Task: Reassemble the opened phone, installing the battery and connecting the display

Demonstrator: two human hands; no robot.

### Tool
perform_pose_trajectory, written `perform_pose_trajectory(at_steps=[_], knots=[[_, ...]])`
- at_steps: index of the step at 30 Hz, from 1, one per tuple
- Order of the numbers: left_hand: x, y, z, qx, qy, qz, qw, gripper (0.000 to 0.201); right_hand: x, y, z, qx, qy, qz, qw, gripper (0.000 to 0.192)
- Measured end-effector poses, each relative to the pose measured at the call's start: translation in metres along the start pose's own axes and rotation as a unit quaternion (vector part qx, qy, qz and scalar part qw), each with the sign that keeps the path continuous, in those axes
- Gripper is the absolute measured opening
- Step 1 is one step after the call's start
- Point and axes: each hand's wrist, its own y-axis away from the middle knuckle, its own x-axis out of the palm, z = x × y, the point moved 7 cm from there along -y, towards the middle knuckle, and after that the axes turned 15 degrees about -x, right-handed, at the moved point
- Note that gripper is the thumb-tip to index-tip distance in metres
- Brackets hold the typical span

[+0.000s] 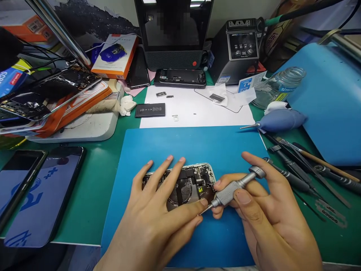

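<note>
Your right hand is grasping a metal screwdriver, its tip pointing toward the near edge of an opened phone just left of that grip; your left hand is holding the phone with spread fingers, over a blue mat.

Box at left: capitals "SCR" legible, remainder obscured. Phone on desk at left: blue "++" sign legible on its film; other blue lettering not legible. Orange box: square code printed. Battery: pale print, too small to read. Station: panel marking unclear. Jar: label not legible.
</note>
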Motion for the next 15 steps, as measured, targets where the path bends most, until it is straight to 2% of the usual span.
perform_pose_trajectory(at_steps=[9, 15], knots=[[0.0004, -0.0005, 0.0007, -0.003, -0.006, 0.000, 1.000, 0.028, -0.0003, 0.0017, 0.0018, 0.002, 0.008, 0.001, 1.000, 0.044], [0.0006, -0.0007, 0.0014, -0.013, 0.018, -0.023, 0.999, 0.023, -0.0047, 0.0038, 0.0006, 0.005, 0.009, -0.001, 1.000, 0.049]])
